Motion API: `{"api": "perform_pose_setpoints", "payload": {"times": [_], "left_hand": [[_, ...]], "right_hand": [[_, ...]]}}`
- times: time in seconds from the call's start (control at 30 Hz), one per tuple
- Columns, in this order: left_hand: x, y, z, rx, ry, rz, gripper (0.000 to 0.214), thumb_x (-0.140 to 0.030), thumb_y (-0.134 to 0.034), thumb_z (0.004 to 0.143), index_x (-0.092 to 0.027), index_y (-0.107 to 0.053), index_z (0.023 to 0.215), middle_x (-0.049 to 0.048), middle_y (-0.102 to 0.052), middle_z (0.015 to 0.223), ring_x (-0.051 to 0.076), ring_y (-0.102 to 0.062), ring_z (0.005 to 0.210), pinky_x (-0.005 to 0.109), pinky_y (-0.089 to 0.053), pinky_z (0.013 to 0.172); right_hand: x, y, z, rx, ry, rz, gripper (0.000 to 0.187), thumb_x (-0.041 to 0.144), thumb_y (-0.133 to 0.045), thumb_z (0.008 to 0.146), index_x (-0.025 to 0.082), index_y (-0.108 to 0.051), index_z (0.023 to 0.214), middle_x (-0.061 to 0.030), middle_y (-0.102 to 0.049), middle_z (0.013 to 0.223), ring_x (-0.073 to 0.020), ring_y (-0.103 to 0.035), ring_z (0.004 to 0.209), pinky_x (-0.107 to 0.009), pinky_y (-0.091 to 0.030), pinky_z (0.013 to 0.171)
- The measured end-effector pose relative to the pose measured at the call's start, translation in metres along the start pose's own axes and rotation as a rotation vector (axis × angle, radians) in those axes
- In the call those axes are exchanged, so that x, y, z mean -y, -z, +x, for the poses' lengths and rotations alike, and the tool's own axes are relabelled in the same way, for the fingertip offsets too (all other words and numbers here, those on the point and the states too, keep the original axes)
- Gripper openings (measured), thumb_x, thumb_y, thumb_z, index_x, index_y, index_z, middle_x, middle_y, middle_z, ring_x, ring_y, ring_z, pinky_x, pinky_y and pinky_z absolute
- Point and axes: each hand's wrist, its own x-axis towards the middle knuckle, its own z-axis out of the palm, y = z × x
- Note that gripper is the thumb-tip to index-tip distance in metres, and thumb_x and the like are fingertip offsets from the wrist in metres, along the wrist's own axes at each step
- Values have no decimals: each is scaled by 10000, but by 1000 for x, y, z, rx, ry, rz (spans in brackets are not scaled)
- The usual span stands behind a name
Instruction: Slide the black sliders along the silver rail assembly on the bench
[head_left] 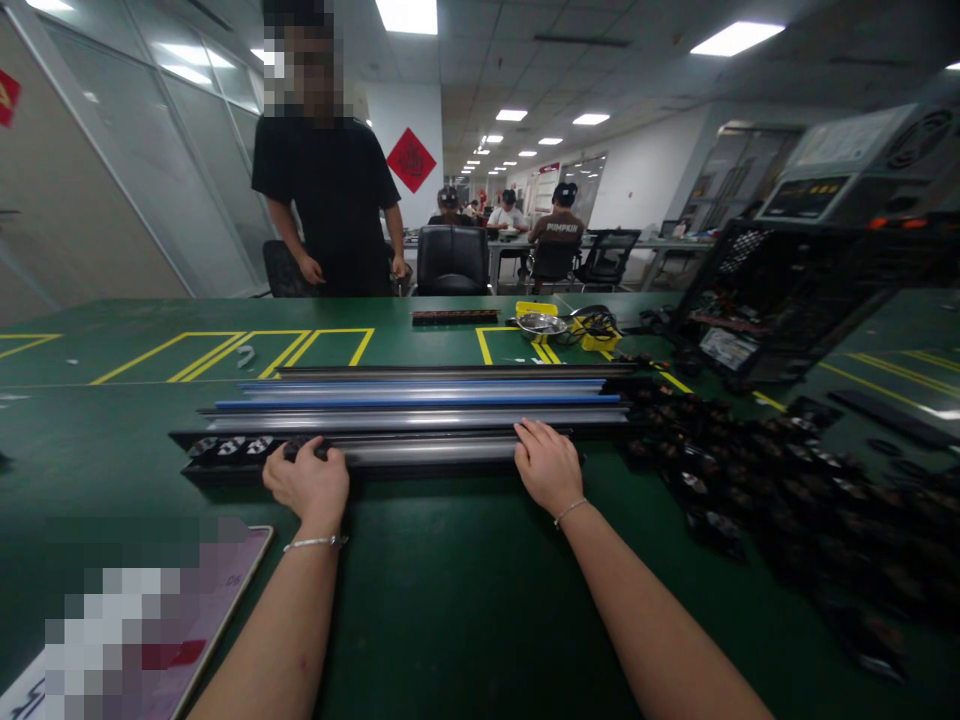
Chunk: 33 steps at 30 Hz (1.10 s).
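A long black channel with a silvery inner strip lies across the green table in front of me. In its left end sit small black pieces with pale markings, side by side. My left hand is at the channel beside these pieces, thumb and fingers closed around a small dark piece, mostly hidden by the hand. My right hand rests on the channel's right end, fingers stretched out over its far edge. Just behind lie more long strips, one with blue edges.
A large heap of small shiny black pieces spreads on the right. An open computer case stands behind it. Farther back are a metal dish and cables. A tablet-like panel lies front left. A person stands across the table.
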Motion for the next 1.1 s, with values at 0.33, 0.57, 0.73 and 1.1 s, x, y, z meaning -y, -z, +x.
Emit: {"api": "perform_pose_setpoints", "payload": {"times": [0.33, 0.57, 0.73, 1.1], "left_hand": [[0, 1, -1, -2, -7, -13, 343, -306, -514, 766, -186, -682, 1040, 134, -415, 1305, 328, -329, 1250, 478, -313, 1021], [2, -2, -1, -12, -37, -10, 343, -311, -504, 764, -184, -692, 1023, 123, -436, 1279, 312, -351, 1228, 453, -302, 1034], [1, 0, -1, -6, -39, -26, 338, -301, -503, 763, -178, -698, 1011, 133, -446, 1274, 322, -354, 1226, 463, -308, 1029], [2, -1, 0, -6, -24, -30, 327, -305, -499, 778, -197, -705, 1007, 115, -458, 1274, 313, -370, 1220, 454, -314, 1032]], "right_hand": [[1, 0, 0, -1, -10, -7, 426, 310, -335, 897, 228, -566, 1246, -34, -528, 1330, -196, -425, 1238, -363, -329, 978], [0, -2, 0, -1, -8, -5, 430, 313, -332, 897, 225, -563, 1249, -34, -532, 1326, -198, -425, 1237, -369, -332, 977], [1, -2, 0, -8, -6, -3, 431, 313, -325, 899, 219, -565, 1245, -29, -533, 1325, -197, -427, 1235, -366, -326, 981], [1, 0, 0, -4, -9, 0, 431, 310, -321, 902, 217, -564, 1245, -34, -529, 1329, -201, -425, 1233, -367, -323, 976]]}}
